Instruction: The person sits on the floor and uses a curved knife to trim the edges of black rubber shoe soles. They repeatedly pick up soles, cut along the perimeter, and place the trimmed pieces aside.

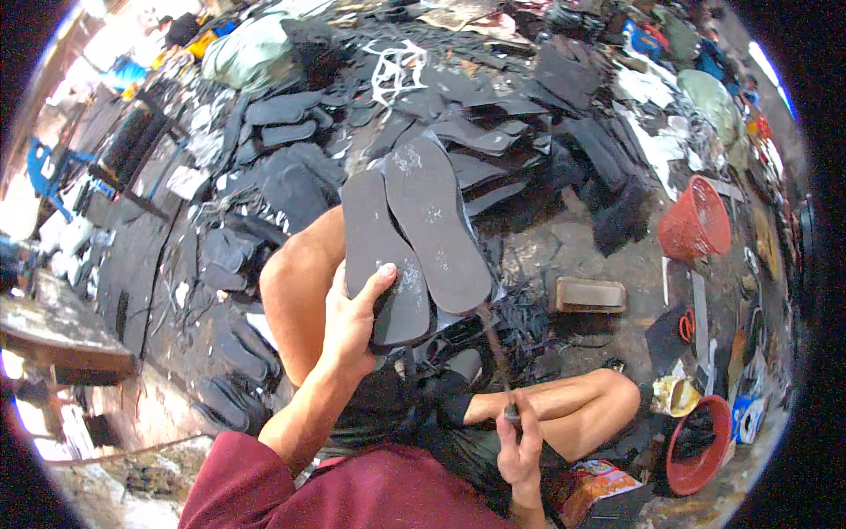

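Note:
My left hand (352,317) is closed on a dark grey foam shoe sole (366,234), its thumb pressed on the top face and its other fingers hidden underneath. A second sole (436,234) lies alongside, overlapping the first, with pale smudges on its surface. A light sheet edge shows beneath this one. Low in front of me, my right hand (520,441) grips a long, thin, brownish tool (495,348) by its dark end. The tool's far tip reaches the heel end of the second sole; whether it touches is unclear.
Piles of dark soles and offcuts (493,141) spread ahead and to the left. On the right stand a red bucket (694,220), a shallow rectangular tray (590,295), red-handled scissors (687,326), a yellowish tin (677,395) and a red basin (699,445). A wooden bench (66,339) sits far left.

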A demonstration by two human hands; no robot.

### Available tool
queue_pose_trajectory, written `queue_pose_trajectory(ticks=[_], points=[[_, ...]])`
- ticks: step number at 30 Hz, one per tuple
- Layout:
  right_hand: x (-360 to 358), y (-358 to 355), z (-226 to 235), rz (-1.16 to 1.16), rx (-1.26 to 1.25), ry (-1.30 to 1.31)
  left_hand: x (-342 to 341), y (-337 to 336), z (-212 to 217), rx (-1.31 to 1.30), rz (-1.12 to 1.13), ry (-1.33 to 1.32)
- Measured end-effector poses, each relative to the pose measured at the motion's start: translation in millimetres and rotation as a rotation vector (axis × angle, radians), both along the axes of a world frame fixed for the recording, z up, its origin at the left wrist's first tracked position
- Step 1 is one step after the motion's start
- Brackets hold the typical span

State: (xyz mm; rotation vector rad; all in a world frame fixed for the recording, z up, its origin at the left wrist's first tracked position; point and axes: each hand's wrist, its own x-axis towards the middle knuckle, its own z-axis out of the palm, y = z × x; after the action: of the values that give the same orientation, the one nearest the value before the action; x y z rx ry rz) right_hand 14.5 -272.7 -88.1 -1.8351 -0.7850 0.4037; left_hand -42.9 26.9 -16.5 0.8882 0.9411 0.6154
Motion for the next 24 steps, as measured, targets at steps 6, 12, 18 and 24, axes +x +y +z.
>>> queue_pose_trajectory(ticks=[6,12,18,24], points=[[-17,-23,6,0.073,-0.145,-0.006,-9,-3,10,-0.001,0.151,0.026],[-35,-4,-4,0.027,-0.13,-0.111,-18,-11,4,-0.062,0.186,0.014],[-27,54,-3,0.057,-0.162,-0.115,-28,-17,-6,0.013,0.187,0.089],[-10,103,-26,0.083,-0.061,-0.194,-41,-19,-11,0.005,0.114,0.106]])
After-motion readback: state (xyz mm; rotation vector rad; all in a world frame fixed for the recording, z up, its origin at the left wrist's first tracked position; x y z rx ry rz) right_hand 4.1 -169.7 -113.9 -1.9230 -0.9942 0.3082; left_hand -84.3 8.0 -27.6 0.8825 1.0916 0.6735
